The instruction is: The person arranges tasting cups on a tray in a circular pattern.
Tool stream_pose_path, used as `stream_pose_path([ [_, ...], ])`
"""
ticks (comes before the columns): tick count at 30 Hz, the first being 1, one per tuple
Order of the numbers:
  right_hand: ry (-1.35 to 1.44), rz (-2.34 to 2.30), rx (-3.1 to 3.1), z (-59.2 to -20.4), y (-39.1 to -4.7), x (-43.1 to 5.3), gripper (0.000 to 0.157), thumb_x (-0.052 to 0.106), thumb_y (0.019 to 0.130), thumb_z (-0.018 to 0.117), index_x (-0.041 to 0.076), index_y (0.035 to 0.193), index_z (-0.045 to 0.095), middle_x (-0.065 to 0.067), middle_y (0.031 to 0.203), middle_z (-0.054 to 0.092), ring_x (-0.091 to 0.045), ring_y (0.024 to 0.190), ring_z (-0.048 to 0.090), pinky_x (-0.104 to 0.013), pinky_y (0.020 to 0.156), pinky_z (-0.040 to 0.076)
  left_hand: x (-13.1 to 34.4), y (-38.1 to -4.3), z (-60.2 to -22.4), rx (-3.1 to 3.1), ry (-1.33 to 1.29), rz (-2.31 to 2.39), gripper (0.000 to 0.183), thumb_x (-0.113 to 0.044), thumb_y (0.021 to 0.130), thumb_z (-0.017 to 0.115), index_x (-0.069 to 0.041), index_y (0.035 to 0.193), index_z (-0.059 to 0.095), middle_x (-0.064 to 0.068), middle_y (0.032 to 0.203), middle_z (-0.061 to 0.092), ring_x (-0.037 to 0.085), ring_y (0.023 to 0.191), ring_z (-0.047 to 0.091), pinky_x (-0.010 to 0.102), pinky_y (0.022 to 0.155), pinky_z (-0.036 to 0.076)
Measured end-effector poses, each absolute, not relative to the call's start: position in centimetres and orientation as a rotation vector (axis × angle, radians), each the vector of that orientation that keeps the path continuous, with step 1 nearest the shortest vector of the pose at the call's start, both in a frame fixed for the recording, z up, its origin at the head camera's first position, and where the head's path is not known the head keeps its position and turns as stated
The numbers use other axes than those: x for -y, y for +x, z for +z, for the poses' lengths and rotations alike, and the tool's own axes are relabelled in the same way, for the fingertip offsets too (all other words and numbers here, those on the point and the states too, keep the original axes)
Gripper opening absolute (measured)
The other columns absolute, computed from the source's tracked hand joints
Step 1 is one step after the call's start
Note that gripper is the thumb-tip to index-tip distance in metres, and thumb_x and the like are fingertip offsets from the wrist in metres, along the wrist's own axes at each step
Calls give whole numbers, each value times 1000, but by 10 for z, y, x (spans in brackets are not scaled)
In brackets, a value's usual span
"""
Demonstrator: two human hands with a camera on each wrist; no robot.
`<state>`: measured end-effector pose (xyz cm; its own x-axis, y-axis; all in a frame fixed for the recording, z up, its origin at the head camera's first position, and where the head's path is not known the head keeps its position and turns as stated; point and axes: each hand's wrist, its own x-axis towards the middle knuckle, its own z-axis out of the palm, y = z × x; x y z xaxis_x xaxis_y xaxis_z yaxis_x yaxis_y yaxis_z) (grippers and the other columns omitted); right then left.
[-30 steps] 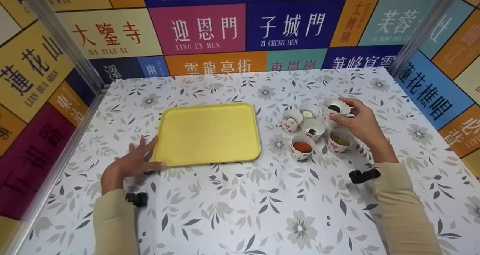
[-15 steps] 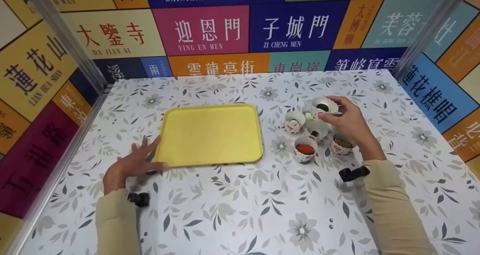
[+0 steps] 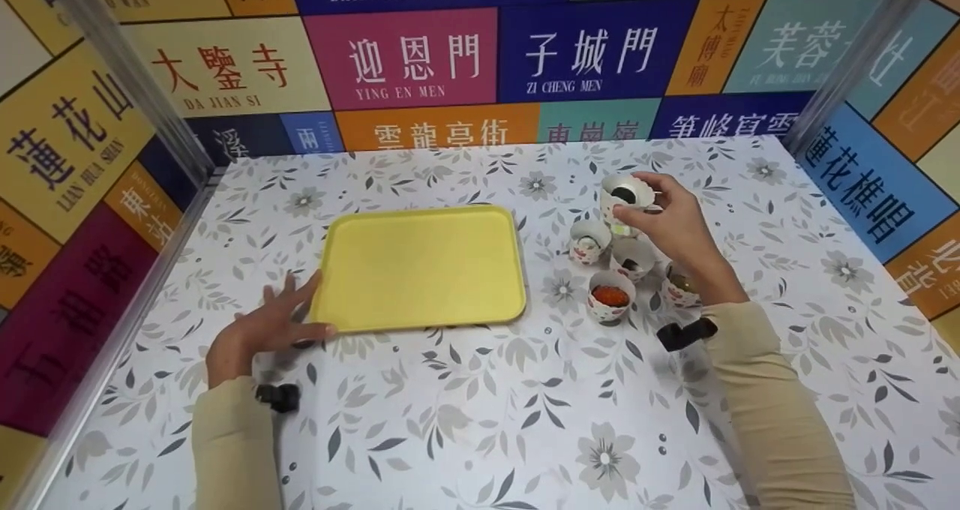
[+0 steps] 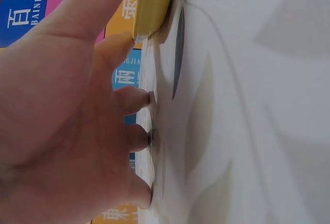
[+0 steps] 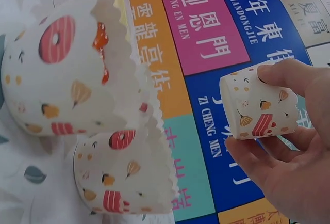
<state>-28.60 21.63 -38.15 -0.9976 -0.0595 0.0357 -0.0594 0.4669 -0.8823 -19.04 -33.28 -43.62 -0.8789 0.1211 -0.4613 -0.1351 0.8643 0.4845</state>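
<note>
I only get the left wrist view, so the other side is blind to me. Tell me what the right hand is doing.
Observer: The right hand holds up a printed paper baking cup.
Operator: Say where any others stand.
Observer: Five more baking cups stand clustered to the right of the yellow tray.
Operator: Describe what's inside the one nearest the person.
Observer: That front cup contains a glossy orange-red filling.
</note>
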Motion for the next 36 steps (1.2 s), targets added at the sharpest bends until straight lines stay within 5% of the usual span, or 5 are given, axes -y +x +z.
stream_pose_path([
  [15, -131, -1603, -2654, -378, -299, -177, 70, 40, 90, 74, 20, 149, 44, -7, 141, 52, -21, 116, 57, -21, 84, 52, 333, -192, -435, -2522, -31, 721, 113, -74, 79, 65, -38, 160, -4, 15, 165, -23, 50, 146, -29, 83, 105, -14],
  [20, -142, -1606, -2665, -382, -302, -160, 70, 39, 90, 74, 18, 149, 45, -9, 147, 48, -25, 123, 53, -31, 91, 52, 334, -192, -435, -2537, -9, 717, 112, -73, 80, 65, -35, 160, -4, 18, 165, -23, 52, 146, -28, 85, 103, -13],
  [27, -155, -1555, -2701, -388, -304, -138, 67, 34, 90, 74, 19, 148, 45, -10, 136, 55, -23, 106, 61, -25, 78, 54, 333, -191, -436, -2548, -21, 707, 114, -75, 78, 66, -37, 160, -5, 18, 165, -22, 53, 146, -27, 85, 103, -14],
  [36, -172, -1501, -2703, -397, -305, -117, 70, 31, 90, 74, 18, 151, 42, -10, 142, 52, -24, 108, 63, -33, 88, 56, 332, -192, -435, -2521, -38, 744, 113, -73, 78, 67, -40, 159, -4, 15, 165, -24, 50, 146, -30, 83, 106, -14],
])
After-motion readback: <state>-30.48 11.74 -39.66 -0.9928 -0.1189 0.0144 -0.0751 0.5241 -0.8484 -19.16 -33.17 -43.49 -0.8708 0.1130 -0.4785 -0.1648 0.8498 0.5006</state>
